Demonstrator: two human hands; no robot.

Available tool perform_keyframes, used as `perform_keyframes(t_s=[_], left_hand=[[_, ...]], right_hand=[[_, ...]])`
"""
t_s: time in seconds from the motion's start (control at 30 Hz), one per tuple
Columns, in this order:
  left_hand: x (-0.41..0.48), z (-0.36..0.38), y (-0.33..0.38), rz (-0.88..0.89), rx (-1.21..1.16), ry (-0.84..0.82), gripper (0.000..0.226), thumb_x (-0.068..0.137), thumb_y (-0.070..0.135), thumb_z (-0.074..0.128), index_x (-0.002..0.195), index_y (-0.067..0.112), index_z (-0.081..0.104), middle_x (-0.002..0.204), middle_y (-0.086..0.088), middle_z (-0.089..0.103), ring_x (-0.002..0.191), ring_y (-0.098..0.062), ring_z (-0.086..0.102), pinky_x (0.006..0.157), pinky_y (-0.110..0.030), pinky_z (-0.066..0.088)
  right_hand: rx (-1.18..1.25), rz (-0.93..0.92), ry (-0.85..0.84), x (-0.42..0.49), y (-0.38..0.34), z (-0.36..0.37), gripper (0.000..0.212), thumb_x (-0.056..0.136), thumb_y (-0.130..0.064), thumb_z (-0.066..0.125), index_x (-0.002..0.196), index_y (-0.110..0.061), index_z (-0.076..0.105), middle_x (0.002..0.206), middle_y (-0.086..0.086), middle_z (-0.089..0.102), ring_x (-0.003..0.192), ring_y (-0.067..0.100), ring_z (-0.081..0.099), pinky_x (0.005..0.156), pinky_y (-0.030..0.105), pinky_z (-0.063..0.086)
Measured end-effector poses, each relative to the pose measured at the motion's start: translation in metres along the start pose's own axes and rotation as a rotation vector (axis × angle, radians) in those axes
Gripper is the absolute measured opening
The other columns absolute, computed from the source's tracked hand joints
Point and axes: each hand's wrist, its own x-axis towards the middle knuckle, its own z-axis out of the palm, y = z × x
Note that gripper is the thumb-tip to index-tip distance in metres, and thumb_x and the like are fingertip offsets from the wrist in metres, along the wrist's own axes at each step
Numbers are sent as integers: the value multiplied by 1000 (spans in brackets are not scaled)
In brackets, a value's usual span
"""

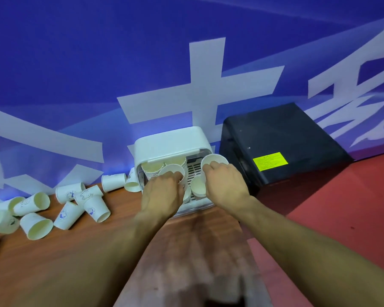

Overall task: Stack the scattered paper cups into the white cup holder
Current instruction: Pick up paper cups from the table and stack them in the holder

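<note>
The white cup holder [172, 141] stands at the back of the wooden table, open toward me, with stacks of paper cups inside. My left hand [162, 191] grips a paper cup [172, 169] by its rim over the holder's left side. My right hand [225, 180] holds another paper cup [214, 160] by the rim above the grey slotted tray on the right side. A further stack of cups [198, 187] sits just left of my right hand. Several scattered paper cups [91, 202] lie on their sides on the table to the left.
A black box [282, 142] with a yellow label stands right beside the holder. A blue banner wall [98, 74] runs behind everything. The wooden table [120, 229] ends at the right, where red floor [341, 207] shows.
</note>
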Motion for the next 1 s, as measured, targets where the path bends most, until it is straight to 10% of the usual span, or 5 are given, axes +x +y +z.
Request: perform_keyframes(t_s=[0.17, 0.5, 0.7, 1.0], left_hand=[[2, 18, -11, 18, 10, -6, 10, 92, 30, 50, 85, 23, 53, 86, 1, 62, 80, -29, 60, 58, -33, 35], [8, 59, -16, 97, 54, -51, 6, 80, 19, 65, 81, 24, 68, 69, 1, 63, 62, -28, 60, 66, -37, 48], [12, 75, -22, 70, 31, -180, 24, 95, 26, 45, 97, 28, 68, 89, 0, 67, 83, -30, 63, 83, -38, 46], [20, 96, -28, 94, -6, -238, 20, 94, 24, 47, 86, 18, 65, 83, -7, 64, 76, -32, 61, 58, -28, 28]], right_hand=[[66, 23, -29, 11, 4, 24, 24, 56, -10, 78, 75, -14, 65, 65, 4, 60, 48, 28, 53, 49, 28, 37], [146, -49, -178, 26, 9, 74, 14, 74, -17, 66, 88, -16, 65, 78, 4, 60, 69, 30, 59, 68, 35, 44], [244, -65, -199, 31, 12, 104, 14, 91, -21, 55, 88, -12, 65, 83, 7, 61, 77, 30, 59, 72, 36, 44], [266, -64, -323, 39, 12, 132, 32, 101, -33, 40, 96, -13, 65, 95, 5, 62, 89, 29, 57, 85, 35, 38]])
